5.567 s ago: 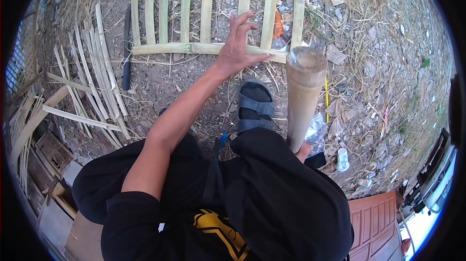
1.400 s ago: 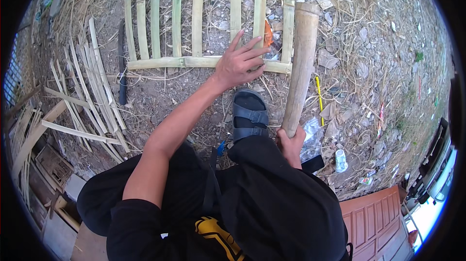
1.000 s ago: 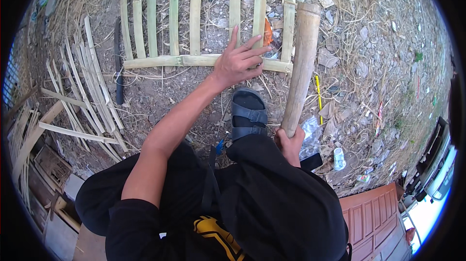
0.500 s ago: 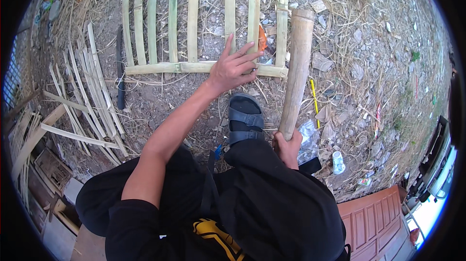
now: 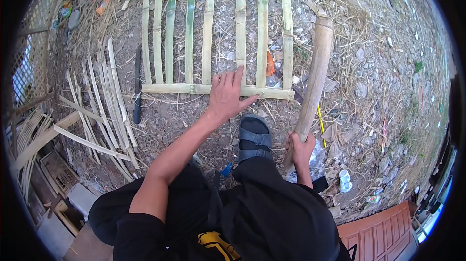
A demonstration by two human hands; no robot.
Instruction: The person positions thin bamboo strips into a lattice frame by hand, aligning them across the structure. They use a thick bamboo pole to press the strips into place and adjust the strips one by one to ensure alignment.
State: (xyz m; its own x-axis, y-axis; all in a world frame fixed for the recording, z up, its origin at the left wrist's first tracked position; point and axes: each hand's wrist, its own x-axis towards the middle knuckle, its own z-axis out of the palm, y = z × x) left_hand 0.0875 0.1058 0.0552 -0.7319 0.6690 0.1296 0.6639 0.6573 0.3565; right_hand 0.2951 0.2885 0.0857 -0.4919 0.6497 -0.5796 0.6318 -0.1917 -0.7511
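Observation:
A frame of split bamboo slats [image 5: 209,28] lies on the dirt, its upright strips crossed by one horizontal strip [image 5: 194,89]. My left hand [image 5: 226,95] rests flat on that crossbar, fingers spread, near a middle upright slat. My right hand [image 5: 300,145] grips the lower end of a thick bamboo club [image 5: 314,79], which slants up and away to the right of the frame. My foot in a dark sandal [image 5: 253,138] stands just below the crossbar.
Loose bamboo strips [image 5: 104,110] fan out at left beside a dark long blade [image 5: 138,86]. Wooden offcuts and crates [image 5: 53,173] sit at lower left. Dry straw, stones, litter and a small white bottle [image 5: 344,181] cover the ground at right. A reddish door panel [image 5: 378,232] lies lower right.
The club was held upright close to the camera; it now leans with its head lowered toward the ground beside the frame. My left hand stays on the crossbar.

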